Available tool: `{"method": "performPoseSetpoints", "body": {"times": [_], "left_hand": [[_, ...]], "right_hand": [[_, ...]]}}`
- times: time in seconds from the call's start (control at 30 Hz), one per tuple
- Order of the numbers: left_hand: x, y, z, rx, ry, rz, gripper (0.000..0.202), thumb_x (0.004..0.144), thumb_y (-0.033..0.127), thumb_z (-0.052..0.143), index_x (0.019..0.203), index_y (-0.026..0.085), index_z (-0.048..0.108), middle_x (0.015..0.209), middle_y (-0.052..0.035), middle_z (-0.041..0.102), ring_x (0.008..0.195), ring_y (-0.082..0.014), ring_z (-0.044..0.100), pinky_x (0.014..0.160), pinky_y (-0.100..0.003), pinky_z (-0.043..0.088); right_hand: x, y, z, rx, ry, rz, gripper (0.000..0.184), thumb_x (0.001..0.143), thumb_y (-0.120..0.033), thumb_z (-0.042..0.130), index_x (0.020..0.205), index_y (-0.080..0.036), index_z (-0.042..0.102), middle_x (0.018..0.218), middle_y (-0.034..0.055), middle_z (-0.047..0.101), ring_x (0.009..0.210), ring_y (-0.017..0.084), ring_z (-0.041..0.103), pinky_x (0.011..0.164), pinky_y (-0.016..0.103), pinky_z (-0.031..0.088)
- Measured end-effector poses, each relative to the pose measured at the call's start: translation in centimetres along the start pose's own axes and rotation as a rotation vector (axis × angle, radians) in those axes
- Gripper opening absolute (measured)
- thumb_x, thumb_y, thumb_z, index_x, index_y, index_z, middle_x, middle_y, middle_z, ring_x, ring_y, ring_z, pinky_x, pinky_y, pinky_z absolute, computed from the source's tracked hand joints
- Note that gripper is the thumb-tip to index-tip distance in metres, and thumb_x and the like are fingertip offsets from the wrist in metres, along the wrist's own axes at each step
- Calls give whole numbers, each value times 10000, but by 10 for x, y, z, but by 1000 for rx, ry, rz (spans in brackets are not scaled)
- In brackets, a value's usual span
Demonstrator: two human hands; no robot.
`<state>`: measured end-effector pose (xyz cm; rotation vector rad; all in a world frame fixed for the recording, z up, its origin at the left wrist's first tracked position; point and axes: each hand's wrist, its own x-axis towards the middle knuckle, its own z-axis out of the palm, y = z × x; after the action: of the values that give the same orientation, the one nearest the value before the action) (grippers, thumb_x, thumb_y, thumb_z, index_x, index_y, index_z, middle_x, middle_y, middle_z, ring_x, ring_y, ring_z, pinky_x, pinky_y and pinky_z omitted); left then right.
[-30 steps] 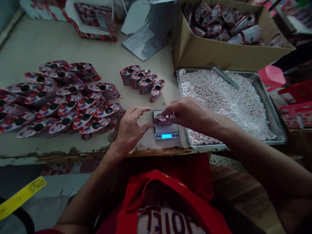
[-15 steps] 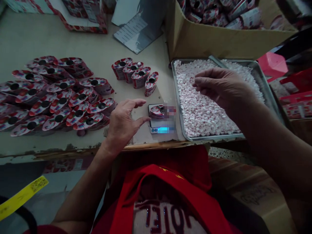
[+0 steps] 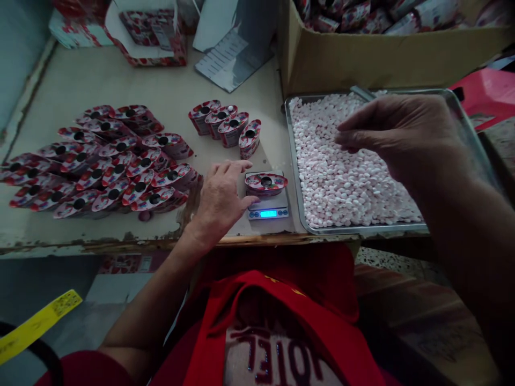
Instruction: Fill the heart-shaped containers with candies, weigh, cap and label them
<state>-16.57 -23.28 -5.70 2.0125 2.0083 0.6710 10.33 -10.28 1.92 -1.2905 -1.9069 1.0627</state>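
A small digital scale (image 3: 269, 205) with a lit blue display stands near the table's front edge. On its plate rests a red-and-pink printed pouch (image 3: 257, 187), upright, with a dark round opening on top. My left hand (image 3: 223, 195) is at the scale's left side, fingers and thumb apart; whether it touches the scale or pouch I cannot tell. Above a metal tray (image 3: 362, 229) of small white candies (image 3: 346, 182) hangs my right hand (image 3: 406, 136), thumb and fingertips pinched together. Anything between those fingertips is too small or hidden to make out.
Several similar pouches (image 3: 115, 171) crowd the table's left. Another short row of pouches (image 3: 231, 126) stands behind the scale, a white candy on one top. A metal scoop handle (image 3: 362, 93) juts from the candies. Behind the tray is a cardboard box (image 3: 362, 61) of pouches.
My view has shifted slightly. My left hand has come closer to the scale and pouch. My right hand has moved a little to the right over the candies, fingertips still together.
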Motion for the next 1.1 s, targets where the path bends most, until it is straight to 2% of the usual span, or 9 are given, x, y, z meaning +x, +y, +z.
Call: {"method": "performPoseSetpoints", "body": {"times": [0.1,0.27,0.4,0.53,0.63,0.73,0.83,0.97,1.1], "left_hand": [[3,8,12,-59,0,89,622,790,285,906,1343,219,629,1359,-103,676,1272,-303,592,1098,-445,482],[17,3,8,-24,-51,140,241,964,293,710,1198,236,705,1147,-84,750,1090,-274,665,943,-410,537],[40,-42,-33,157,157,-5,300,902,189,709,1200,227,702,1192,-113,750,1094,-310,673,951,-446,519],[59,-91,-56,238,4,46,248,878,224,708,1124,237,739,1107,-99,782,1037,-306,704,942,-433,503],[60,-114,-56,345,-98,41,237,863,226,698,1086,256,769,1060,-94,789,1018,-311,709,946,-443,495],[50,-124,-59,373,-56,-6,319,846,252,722,1160,257,781,1129,-116,771,1058,-334,691,953,-469,508],[37,-118,-68,243,44,15,402,854,360,765,1243,260,764,1204,-126,739,1135,-349,659,996,-487,514],[22,-83,-72,118,200,11,320,886,345,764,1201,292,770,1208,-99,742,1202,-356,633,1090,-532,466],[3,-42,-64,53,230,52,267,913,303,743,1179,311,766,1207,-72,758,1183,-339,649,1124,-553,440]], "right_hand": [[1,9,0,-229,-18,-50,84,858,-289,768,936,-263,785,877,56,738,849,257,664,802,439,522],[16,23,22,-964,89,-239,147,882,-236,739,1004,-181,800,1243,187,699,1215,424,541,969,556,401],[45,19,78,-753,-113,-423,304,981,-235,640,1268,-231,739,1190,132,714,1082,297,613,902,405,426],[80,14,133,-837,-275,-537,259,1005,-225,612,1226,-229,746,1195,144,719,1060,289,617,864,383,346],[94,10,141,-930,-336,-577,219,1046,-260,568,1112,-212,772,1157,136,748,988,259,622,858,390,291],[84,2,127,-929,-358,-582,255,1059,-341,575,1006,-213,790,1025,97,773,876,213,625,856,384,263],[50,-10,113,-898,-397,-525,268,1044,-374,600,921,-247,802,907,52,779,785,187,623,828,370,256],[0,-22,109,-975,-492,-452,251,1000,-229,599,812,-215,765,830,61,786,696,187,624,800,379,274],[-19,-15,86,-976,-324,-342,155,969,-344,680,986,-212,761,905,90,788,803,243,664,812,379,341]]}}
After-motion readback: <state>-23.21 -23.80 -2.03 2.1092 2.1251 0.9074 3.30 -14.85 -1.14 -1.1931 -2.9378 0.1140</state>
